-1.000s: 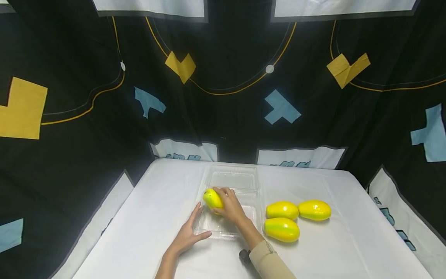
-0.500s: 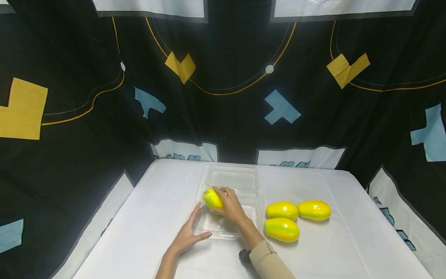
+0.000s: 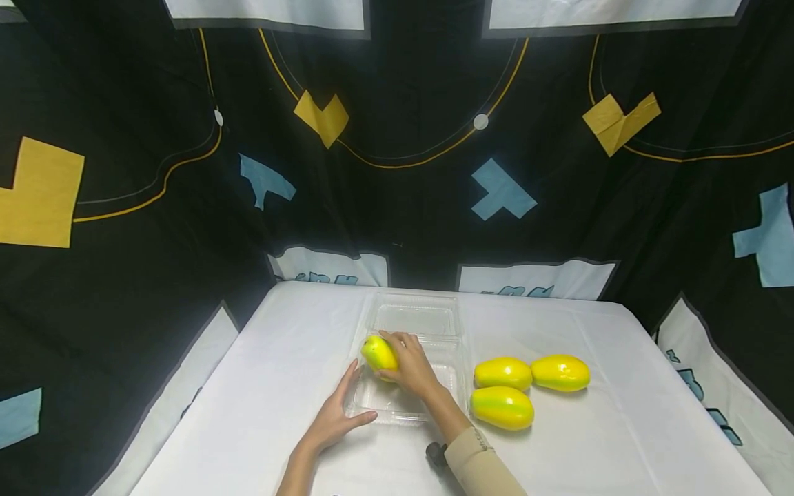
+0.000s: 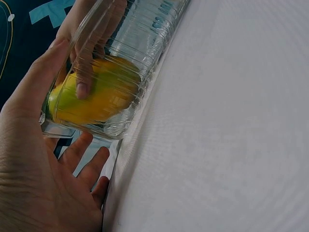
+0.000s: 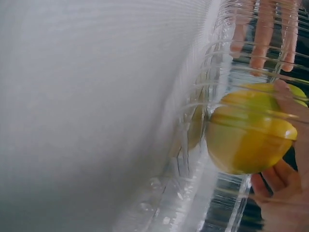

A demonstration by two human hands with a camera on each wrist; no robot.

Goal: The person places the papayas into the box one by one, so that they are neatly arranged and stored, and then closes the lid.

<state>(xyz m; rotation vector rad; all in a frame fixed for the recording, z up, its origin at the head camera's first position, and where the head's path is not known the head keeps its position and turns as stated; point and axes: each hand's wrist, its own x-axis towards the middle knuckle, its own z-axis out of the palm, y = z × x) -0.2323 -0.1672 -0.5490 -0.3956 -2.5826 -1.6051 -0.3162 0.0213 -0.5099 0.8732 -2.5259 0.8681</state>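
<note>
My right hand (image 3: 406, 365) grips a yellow-green mango (image 3: 376, 353) inside a clear plastic clamshell container (image 3: 443, 375). The mango lies at the left part of the tray. Through the see-through wall in the left wrist view, the thumb and fingers wrap round the mango (image 4: 113, 89), which sits low against the ribbed side. My left hand (image 3: 331, 421), thumb and fingers spread, is at the container's near left corner, with its fingertips right at the rim. It holds nothing.
The container's lid (image 3: 414, 320) lies folded back, away from me. Right of the tray are three more mangoes: one at the back (image 3: 502, 373), one farther right (image 3: 560, 373) and one nearer (image 3: 501, 408). A white cloth (image 3: 620, 441) covers the table; dark curtains stand behind.
</note>
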